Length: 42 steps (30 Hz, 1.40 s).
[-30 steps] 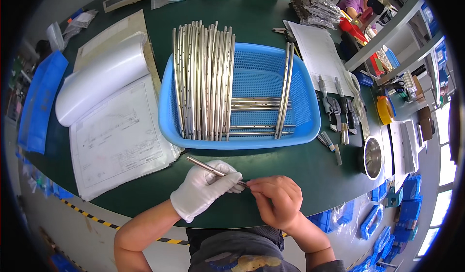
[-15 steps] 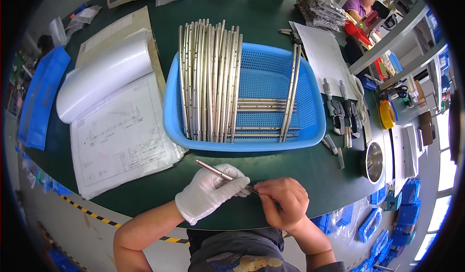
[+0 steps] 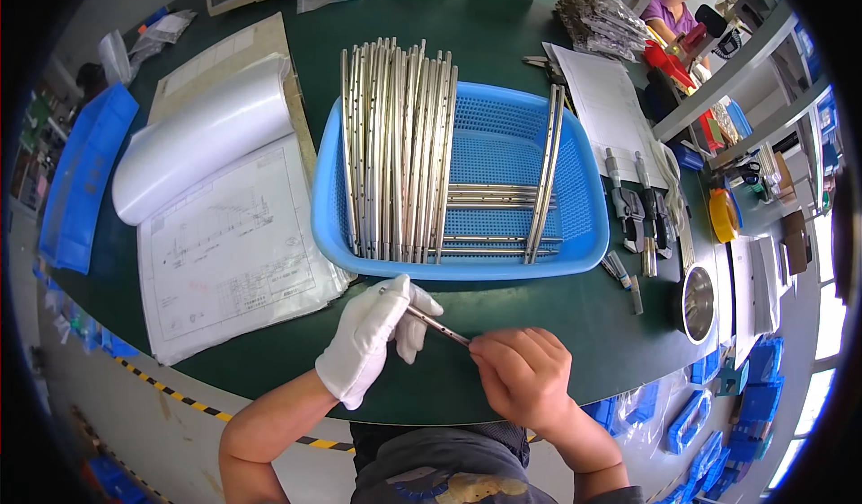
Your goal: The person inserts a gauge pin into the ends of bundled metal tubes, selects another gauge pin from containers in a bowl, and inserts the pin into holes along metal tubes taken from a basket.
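Observation:
A slim silvery metal rod [image 3: 438,326] with small holes along it slants down to the right between my hands, near the table's front edge. My left hand [image 3: 366,342], in a white glove, is closed round its upper left end, with the thumb along the top. Bare, my right hand [image 3: 525,371] pinches the lower right end; its curled fingers hide that tip. Just beyond them is a blue perforated plastic basket [image 3: 458,271]. Many similar drilled rods [image 3: 395,154] lean side by side over its left part, more lie crosswise on its bottom, and a few [image 3: 544,176] lean at the right.
Left of the basket lies an open folder of drawings [image 3: 224,244], beside a blue bin [image 3: 88,176]. To the right are micrometers [image 3: 628,212], marker pens [image 3: 621,271], a metal bowl [image 3: 697,302] and paper sheets [image 3: 611,100]. A person [image 3: 669,10] sits at the far right.
My gloved left hand has turned and slid toward the rod's upper left end, its thumb now raised there. The right hand keeps its pinch. The view has shifted slightly.

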{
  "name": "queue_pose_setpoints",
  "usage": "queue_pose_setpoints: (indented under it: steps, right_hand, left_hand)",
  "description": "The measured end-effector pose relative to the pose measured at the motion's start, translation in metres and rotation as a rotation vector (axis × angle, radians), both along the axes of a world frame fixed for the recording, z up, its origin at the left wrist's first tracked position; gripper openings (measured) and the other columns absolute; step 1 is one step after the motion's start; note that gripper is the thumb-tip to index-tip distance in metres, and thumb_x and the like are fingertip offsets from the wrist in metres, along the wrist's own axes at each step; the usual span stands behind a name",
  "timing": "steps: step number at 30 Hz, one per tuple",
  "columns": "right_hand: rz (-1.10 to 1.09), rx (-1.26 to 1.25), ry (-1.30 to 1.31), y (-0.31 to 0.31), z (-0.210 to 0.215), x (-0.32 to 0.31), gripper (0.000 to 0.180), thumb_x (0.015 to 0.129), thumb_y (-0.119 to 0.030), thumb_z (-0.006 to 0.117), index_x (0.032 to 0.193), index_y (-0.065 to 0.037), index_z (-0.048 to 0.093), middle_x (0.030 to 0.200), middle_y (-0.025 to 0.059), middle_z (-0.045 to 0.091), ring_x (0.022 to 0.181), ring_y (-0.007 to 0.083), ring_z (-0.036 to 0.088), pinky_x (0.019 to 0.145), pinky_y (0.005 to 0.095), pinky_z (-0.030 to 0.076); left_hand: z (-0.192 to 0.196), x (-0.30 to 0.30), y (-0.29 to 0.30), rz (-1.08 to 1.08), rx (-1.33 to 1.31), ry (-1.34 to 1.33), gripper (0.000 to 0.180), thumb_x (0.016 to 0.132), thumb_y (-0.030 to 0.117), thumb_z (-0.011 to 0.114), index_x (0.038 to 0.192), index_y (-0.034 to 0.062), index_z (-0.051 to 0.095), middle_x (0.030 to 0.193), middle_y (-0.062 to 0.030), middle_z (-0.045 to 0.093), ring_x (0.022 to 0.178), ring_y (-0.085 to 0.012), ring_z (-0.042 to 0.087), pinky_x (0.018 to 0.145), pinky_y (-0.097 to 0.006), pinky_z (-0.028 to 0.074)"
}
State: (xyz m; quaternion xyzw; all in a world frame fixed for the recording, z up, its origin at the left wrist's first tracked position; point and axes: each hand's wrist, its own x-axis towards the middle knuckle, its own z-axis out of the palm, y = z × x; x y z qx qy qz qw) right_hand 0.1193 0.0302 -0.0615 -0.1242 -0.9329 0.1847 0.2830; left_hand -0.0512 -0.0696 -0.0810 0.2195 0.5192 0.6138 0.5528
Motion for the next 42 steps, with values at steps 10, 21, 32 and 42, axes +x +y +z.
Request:
queue_pose_setpoints:
  steps: [10,21,32,42]
  right_hand:
    - [-0.033,-0.076,0.128,0.005,0.010,0.002,0.018,0.066,0.000,0.066,0.081,-0.005,0.058,0.075,0.0056,0.061,0.058,0.0194,0.057,0.052,0.0299,0.044]
    - [0.012,0.098,0.090,0.003,0.001,-0.010,0.018,0.065,-0.002,0.067,0.081,-0.007,0.059,0.074,0.0033,0.059,0.058,0.0178,0.056,0.052,0.0284,0.044]
    - [0.025,0.024,0.150,0.002,0.019,-0.013,0.017,0.064,-0.001,0.068,0.079,-0.005,0.059,0.072,0.0050,0.058,0.056,0.0190,0.055,0.050,0.0271,0.043]
    - [0.068,0.009,0.154,0.010,0.004,-0.027,0.020,0.065,-0.002,0.068,0.083,-0.005,0.059,0.074,0.0050,0.059,0.057,0.0190,0.055,0.049,0.0289,0.041]
  left_hand:
    - [0.000,0.006,0.002,0.025,0.007,-0.041,0.032,0.096,0.026,0.039,0.091,-0.0016,0.055,0.062,-0.0048,0.052,0.053,-0.0108,0.051,0.052,-0.021,0.042]
    - [-0.005,0.008,0.003,0.006,0.021,-0.077,0.032,0.096,0.026,0.040,0.091,-0.0009,0.055,0.064,-0.0044,0.053,0.054,-0.0099,0.052,0.054,-0.021,0.042]
    - [-0.006,0.008,0.000,-0.019,0.076,-0.077,0.030,0.096,0.026,0.040,0.091,-0.0002,0.054,0.067,-0.0038,0.054,0.057,-0.0082,0.051,0.056,-0.020,0.043]
    - [-0.003,0.010,0.002,-0.059,0.055,-0.078,0.031,0.096,0.028,0.041,0.091,0.0003,0.054,0.069,-0.0040,0.056,0.061,-0.0084,0.053,0.059,-0.021,0.043]
